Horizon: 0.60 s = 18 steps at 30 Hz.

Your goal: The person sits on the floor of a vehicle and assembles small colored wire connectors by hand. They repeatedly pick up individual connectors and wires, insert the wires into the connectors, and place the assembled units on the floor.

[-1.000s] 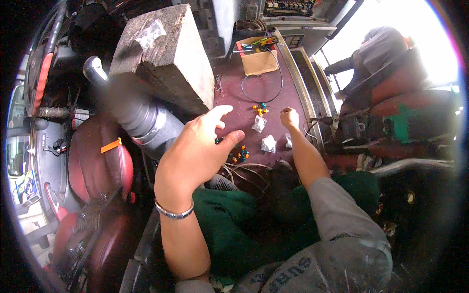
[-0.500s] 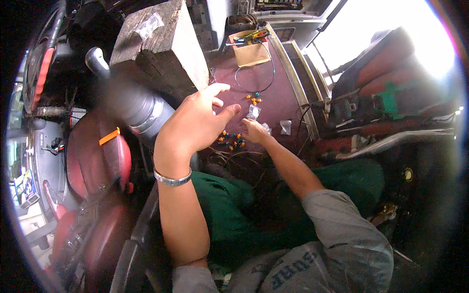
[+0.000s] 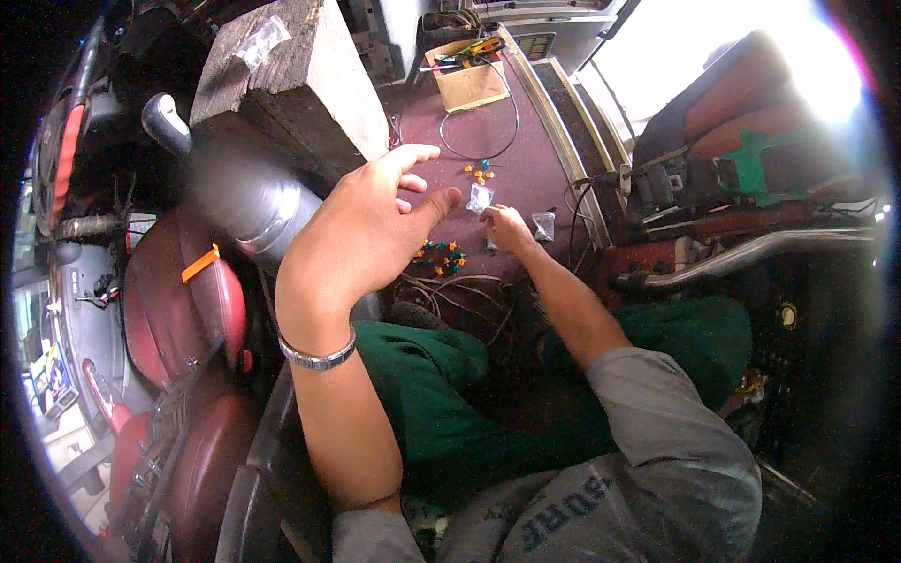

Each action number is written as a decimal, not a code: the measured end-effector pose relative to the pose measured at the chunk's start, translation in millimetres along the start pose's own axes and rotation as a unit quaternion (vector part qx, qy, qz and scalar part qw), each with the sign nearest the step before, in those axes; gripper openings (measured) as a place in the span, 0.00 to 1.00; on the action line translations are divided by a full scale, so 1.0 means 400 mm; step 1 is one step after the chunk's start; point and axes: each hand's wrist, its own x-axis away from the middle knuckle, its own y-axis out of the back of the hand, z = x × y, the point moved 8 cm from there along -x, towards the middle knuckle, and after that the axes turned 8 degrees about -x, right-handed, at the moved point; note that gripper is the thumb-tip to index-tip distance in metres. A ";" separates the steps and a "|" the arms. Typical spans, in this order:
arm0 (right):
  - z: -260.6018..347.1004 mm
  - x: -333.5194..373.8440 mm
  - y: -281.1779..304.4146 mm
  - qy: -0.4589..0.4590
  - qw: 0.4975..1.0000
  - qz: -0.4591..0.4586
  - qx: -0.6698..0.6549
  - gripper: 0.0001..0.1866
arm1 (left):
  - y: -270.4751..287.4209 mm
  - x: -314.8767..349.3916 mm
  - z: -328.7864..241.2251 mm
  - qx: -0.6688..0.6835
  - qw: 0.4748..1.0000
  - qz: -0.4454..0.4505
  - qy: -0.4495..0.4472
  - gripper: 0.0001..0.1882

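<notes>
My left hand (image 3: 371,220), with a metal watch band at the wrist, is raised at the middle, thumb and fingers apart and nothing visible in it. Farther off, over the dark red floor, my right hand (image 3: 507,228) has its fingers curled together; anything between them is too small to make out. Its fingertips are beside a small clear plastic bag (image 3: 480,198). A second small bag (image 3: 543,225) lies to its right. Small orange and teal pieces (image 3: 481,173) lie beyond the first bag. More such orange and dark pieces (image 3: 443,259) are nearer, partly hidden by my left hand.
An open cardboard box (image 3: 471,86) of tools stands at the back, a black cable (image 3: 514,131) looping from it. A large wooden block (image 3: 291,80) with a clear bag on top is at far left, near a gear lever (image 3: 167,122). Loose wires (image 3: 460,293) lie before my legs.
My right hand has shifted to the right over the floor, and its fingers have curled in. My left hand keeps much the same pose. The whole view has shifted slightly.
</notes>
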 end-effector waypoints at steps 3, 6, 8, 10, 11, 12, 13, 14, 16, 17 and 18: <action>0.001 0.008 0.023 -0.003 0.998 -0.030 0.061 0.12 | 0.002 0.001 -0.001 -0.022 1.000 -0.004 0.004 0.31; 0.013 0.026 -0.039 0.080 0.992 0.081 0.054 0.14 | -0.001 -0.001 -0.008 -0.021 1.000 0.001 -0.005 0.31; 0.045 0.034 -0.081 0.119 0.981 0.138 0.069 0.16 | -0.002 -0.001 -0.008 -0.021 1.000 -0.001 -0.004 0.31; 0.108 0.042 -0.146 0.142 0.968 0.177 0.106 0.18 | -0.002 -0.001 -0.006 -0.018 1.000 -0.002 -0.003 0.31; 0.131 0.054 -0.162 0.163 0.966 0.156 0.124 0.20 | -0.003 -0.001 -0.008 -0.016 1.000 0.000 -0.005 0.31; 0.132 0.057 -0.179 0.136 0.968 0.159 0.137 0.20 | -0.005 -0.001 -0.009 -0.014 1.000 0.002 -0.007 0.30; 0.144 0.053 -0.194 0.111 0.969 0.163 0.149 0.20 | -0.004 0.000 -0.005 -0.014 1.000 0.000 -0.005 0.30; 0.160 0.055 -0.200 0.087 0.969 0.167 0.160 0.20 | -0.005 0.001 0.000 -0.015 1.000 -0.003 -0.003 0.30; 0.166 0.068 -0.209 0.095 0.969 0.126 0.191 0.18 | -0.007 0.000 0.000 -0.016 1.000 -0.002 0.000 0.30; 0.153 0.075 -0.214 0.088 0.968 0.117 0.203 0.18 | -0.009 -0.002 -0.005 -0.017 1.000 0.001 0.000 0.30; 0.139 0.080 -0.218 0.082 0.968 0.107 0.214 0.17 | -0.010 -0.004 -0.010 -0.018 1.000 0.005 0.000 0.30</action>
